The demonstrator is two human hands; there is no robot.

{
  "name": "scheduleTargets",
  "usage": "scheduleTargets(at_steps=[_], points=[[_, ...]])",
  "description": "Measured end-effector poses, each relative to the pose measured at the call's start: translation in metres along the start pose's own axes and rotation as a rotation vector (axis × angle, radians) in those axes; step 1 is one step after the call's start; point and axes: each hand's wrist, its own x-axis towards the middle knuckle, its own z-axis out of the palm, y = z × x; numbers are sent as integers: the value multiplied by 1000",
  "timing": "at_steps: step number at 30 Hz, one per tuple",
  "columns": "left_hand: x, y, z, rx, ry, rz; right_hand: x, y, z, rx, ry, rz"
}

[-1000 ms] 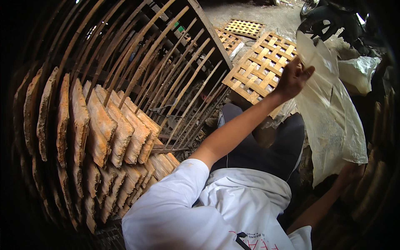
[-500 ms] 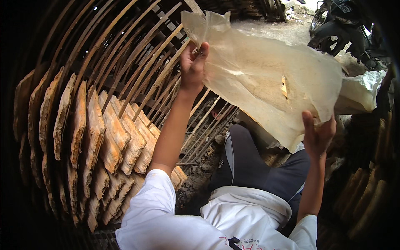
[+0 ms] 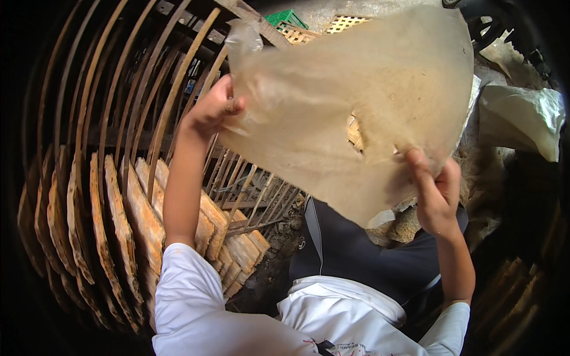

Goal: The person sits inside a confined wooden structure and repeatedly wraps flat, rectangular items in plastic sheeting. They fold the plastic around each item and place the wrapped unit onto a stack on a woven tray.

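A large cloudy plastic sheet (image 3: 332, 83) is stretched out in front of me, above my lap, with a torn hole toward its lower right. My left hand (image 3: 219, 107) grips its left edge, fingers mostly behind the plastic and thumb toward the sheet. On the near right edge, my right hand (image 3: 438, 193) pinches the plastic between thumb and fingers. The sheet hangs slightly slack between both hands and hides part of the ground behind it.
Rough-edged pale brown slabs (image 3: 122, 219) stand in rows at the left, below long wooden slats (image 3: 172, 89). A green crate (image 3: 288, 19) and a yellowish lattice (image 3: 347, 24) lie beyond the sheet. More crumpled plastic (image 3: 522, 118) is at the right.
The sheet now spreads wider across the view, its hole farther left. Both hands appear farther left, the right one slightly lower. The view has shifted too, and the green crate now shows.
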Motion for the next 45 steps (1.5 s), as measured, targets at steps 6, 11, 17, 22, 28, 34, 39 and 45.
scheduleTargets(at_steps=[6, 11, 17, 22, 28, 34, 39, 45], points=[[108, -71, -22, 143, 89, -167, 73, 56, -15, -68, 2, 141], [230, -176, 13, 172, 219, -209, 142, 148, -62, -164, 282, 90], [335, -257, 42, 368, 112, -135, 199, 212, -129, -334, 404, 146], [375, -270, 67, 388, 84, -144, 234, 254, -174, -543, 466, 264], [341, -299, 58, 268, 9, -237, 239, 253, -184, -623, 589, 183], [351, -304, 96, 426, 259, -174, 238, 260, -204, -752, 605, 123], [327, -341, 68, 412, 176, -168, 239, 262, -208, -843, 584, 97], [270, -339, 72, 273, 31, -246, 239, 260, -240, -991, 630, 50]])
